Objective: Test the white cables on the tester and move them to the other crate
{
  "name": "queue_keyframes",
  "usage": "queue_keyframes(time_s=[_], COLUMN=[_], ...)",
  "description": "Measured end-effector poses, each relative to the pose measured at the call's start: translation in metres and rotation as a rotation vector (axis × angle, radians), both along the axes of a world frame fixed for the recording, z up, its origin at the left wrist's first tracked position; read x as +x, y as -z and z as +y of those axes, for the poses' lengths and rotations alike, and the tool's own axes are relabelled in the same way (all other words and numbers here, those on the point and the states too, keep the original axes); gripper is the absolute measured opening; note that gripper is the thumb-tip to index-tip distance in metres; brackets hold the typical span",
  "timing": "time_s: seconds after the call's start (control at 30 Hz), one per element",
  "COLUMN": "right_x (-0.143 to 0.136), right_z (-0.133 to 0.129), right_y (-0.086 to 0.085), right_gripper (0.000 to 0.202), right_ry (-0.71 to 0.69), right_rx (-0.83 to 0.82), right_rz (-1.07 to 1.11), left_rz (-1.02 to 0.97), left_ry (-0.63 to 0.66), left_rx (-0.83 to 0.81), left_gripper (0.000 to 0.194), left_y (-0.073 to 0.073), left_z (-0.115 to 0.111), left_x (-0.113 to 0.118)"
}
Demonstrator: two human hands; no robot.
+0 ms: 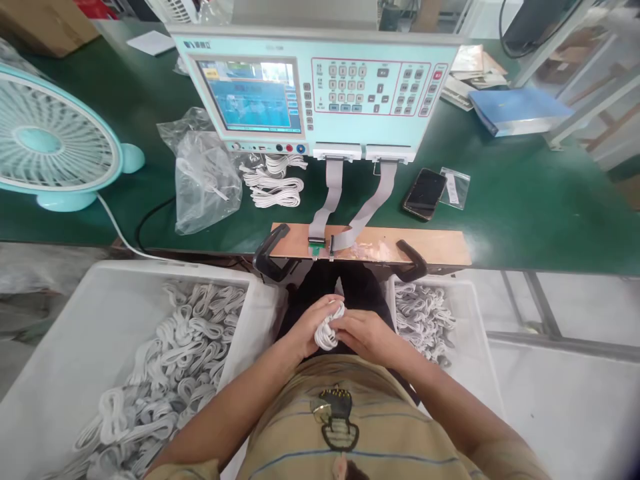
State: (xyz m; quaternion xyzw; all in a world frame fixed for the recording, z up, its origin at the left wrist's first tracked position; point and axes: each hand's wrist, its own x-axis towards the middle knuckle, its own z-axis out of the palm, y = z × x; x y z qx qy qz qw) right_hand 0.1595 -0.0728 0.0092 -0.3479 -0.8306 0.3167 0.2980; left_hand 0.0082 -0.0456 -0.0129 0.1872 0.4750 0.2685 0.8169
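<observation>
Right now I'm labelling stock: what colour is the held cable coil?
The cable coil is white; head view.

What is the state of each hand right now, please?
Left hand: closed, holding a coiled white cable bundle.
Right hand: closed on the same bundle.

Green-topped bench (505, 213) and its load. Centre: a pale test instrument (345, 127) with screen and keypad; before it, coiled white cables (277, 193) beside a clear plastic bag (205, 183). Far left: a turquoise fan (40, 140), a cardboard box (45, 27) and a white sheet (151, 43). Right: a dark phone (425, 194) touching a small clear packet (460, 193); behind, a blue book (517, 110) near papers (467, 63). Front edge: a wooden board (440, 247) with two black clamps (414, 261).
</observation>
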Motion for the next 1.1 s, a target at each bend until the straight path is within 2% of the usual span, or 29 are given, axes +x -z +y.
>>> queue_keyframes(time_s=[0.07,0.13,0.2,0.27,0.33,0.5,0.6,0.7,0.8,0.93,1.1], right_x=[-0.001,-0.003,-0.004,-0.006,-0.009,-0.020,-0.028,-0.036,-0.040,-0.042,-0.043], right_z=[0.005,0.007,0.009,0.012,0.017,0.039,0.052,0.061,0.066,0.068,0.069], right_y=[0.001,0.005,0.010,0.016,0.020,0.024,0.025,0.029,0.032,0.034,0.028], right_gripper=[0.012,0.010,0.011,0.012,0.013,0.015,0.016,0.018,0.020,0.021,0.021], right_ry=[0.002,0.017,0.059,0.111,0.155,0.343,0.502,0.604,0.645,0.662,0.668], right_rx=[0.053,0.045,-0.011,-0.069,-0.087,-0.144,-0.249,-0.396,-0.487,-0.492,-0.584], right_rz=[0.007,0.022,0.038,0.045,0.044,0.117,0.231,0.408,0.529,0.572,0.638], left_rz=[0.073,0.223,0.293,0.242,0.176,0.178,0.203,0.239,0.243,0.181,0.021], left_ry=[0.027,-0.026,-0.092,-0.117,-0.089,-0.010,-0.053,-0.112,-0.154,-0.175,-0.038], left_rx=[0.122,0.324,0.444,0.443,0.428,0.468,0.464,0.458,0.464,0.505,0.430], left_gripper=[0.031,0.027,0.023,0.028,0.027,0.019,0.020,0.023,0.025,0.020,0.020], left_y=[0.002,0.003,0.004,0.003,0.001,-0.008,-0.007,-0.003,-0.001,-0.004,-0.007], left_z=[-0.003,-0.006,-0.007,-0.007,-0.003,0.020,0.035,0.043,0.047,0.050,0.054], left_x=[-0.002,-0.006,-0.013,-0.020,-0.027,-0.033,-0.030,-0.025,-0.023,-0.026,-0.035])
